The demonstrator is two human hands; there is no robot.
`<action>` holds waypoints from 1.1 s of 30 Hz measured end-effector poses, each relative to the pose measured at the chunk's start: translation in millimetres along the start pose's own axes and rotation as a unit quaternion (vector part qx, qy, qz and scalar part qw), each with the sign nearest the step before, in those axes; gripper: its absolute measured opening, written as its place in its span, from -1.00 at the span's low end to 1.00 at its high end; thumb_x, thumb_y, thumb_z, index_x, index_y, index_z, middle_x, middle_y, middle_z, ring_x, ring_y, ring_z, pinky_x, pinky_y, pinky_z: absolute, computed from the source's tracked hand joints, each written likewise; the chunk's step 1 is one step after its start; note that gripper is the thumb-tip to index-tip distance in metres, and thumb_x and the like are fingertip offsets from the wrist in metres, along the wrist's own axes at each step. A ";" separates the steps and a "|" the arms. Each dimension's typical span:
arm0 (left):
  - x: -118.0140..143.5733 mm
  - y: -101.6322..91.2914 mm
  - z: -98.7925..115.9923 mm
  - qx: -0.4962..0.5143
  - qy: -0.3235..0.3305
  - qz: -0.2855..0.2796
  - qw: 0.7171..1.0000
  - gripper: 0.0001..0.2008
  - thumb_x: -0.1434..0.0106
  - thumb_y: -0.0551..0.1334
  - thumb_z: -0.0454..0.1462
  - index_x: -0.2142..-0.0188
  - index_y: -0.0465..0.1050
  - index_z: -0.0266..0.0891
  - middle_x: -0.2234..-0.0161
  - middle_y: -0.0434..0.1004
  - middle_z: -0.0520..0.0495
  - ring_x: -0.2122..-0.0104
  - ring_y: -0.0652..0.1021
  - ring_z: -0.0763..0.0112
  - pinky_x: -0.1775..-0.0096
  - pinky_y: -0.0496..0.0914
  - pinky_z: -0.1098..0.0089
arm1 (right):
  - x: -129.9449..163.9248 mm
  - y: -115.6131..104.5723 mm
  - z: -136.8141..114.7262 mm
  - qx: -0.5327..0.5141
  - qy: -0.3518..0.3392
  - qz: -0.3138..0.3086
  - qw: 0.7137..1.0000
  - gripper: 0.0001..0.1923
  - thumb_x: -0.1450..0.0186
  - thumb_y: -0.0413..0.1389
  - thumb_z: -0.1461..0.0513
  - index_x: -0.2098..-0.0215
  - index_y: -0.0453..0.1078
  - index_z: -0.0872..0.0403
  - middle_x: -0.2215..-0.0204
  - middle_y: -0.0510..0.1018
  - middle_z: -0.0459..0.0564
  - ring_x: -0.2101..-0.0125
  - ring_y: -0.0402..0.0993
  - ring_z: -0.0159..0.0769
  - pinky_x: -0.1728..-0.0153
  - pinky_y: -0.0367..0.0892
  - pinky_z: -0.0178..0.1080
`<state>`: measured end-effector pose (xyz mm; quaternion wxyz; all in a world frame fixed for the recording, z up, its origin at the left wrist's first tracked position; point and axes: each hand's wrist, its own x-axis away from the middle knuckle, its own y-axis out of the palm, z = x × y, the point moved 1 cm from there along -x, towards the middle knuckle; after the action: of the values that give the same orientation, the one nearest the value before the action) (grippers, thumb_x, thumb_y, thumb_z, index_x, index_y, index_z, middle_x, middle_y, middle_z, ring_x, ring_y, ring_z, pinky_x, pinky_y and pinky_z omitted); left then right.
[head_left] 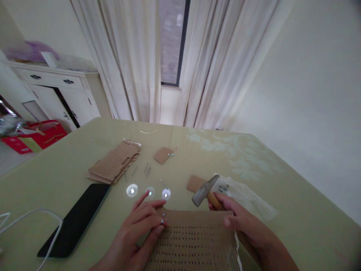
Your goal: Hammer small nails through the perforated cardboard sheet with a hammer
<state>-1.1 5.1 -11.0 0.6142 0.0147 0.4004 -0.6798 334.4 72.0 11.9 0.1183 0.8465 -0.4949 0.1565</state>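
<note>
perforated cardboard sheet (pixel 196 244), front centre, has rows of holes made, top strip bare. left hand (pixel 138 226) touches its corner, grip unclear; right hand (pixel 244 220) grasps hammer (pixel 203 192) and sheet edge. farther along the tabletop (pixel 296 210): nails (pixel 148 171), a perforated stack (pixel 115 162).

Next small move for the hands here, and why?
Probably let the right hand release the perforated cardboard: it seems to hold a top corner and the hammer at once, while the left hand already has fingers at the opposite top corner.
</note>
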 end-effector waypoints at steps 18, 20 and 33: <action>-10.9 -6.7 -1.4 0.074 -0.118 0.047 0.989 -0.89 -0.47 0.33 -0.21 0.17 0.68 -0.08 0.25 0.74 -0.01 0.23 0.71 0.30 0.18 0.59 0.44 | -3.4 17.1 -4.1 0.087 0.004 0.026 0.996 -0.16 -0.02 0.52 -0.13 -0.17 0.50 0.01 -0.07 0.60 0.11 -0.06 0.55 0.13 -0.07 0.47 0.06; -11.6 -9.0 -0.4 0.083 -0.125 0.025 0.988 -0.84 -0.51 0.28 -0.21 0.20 0.65 -0.10 0.28 0.70 0.00 0.26 0.68 0.34 0.19 0.55 0.45 | -3.5 17.8 -4.3 0.090 0.006 0.026 0.996 -0.22 -0.02 0.52 -0.13 -0.10 0.52 0.02 -0.04 0.61 0.10 -0.04 0.56 0.12 -0.07 0.47 0.05; -13.3 -6.3 2.2 0.104 -0.135 -0.009 0.985 -0.73 -0.55 0.23 -0.19 0.25 0.68 -0.12 0.23 0.64 -0.08 0.21 0.65 0.28 0.16 0.54 0.41 | -5.1 14.9 -1.4 0.098 -0.005 0.031 0.995 -0.11 -0.03 0.52 -0.13 -0.23 0.45 0.02 -0.10 0.59 0.12 -0.06 0.57 0.14 -0.09 0.47 0.07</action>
<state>-2.1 14.4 0.6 0.6517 -0.0169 0.2414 -0.7189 318.8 69.4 12.0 0.0277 0.8390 -0.5039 0.2034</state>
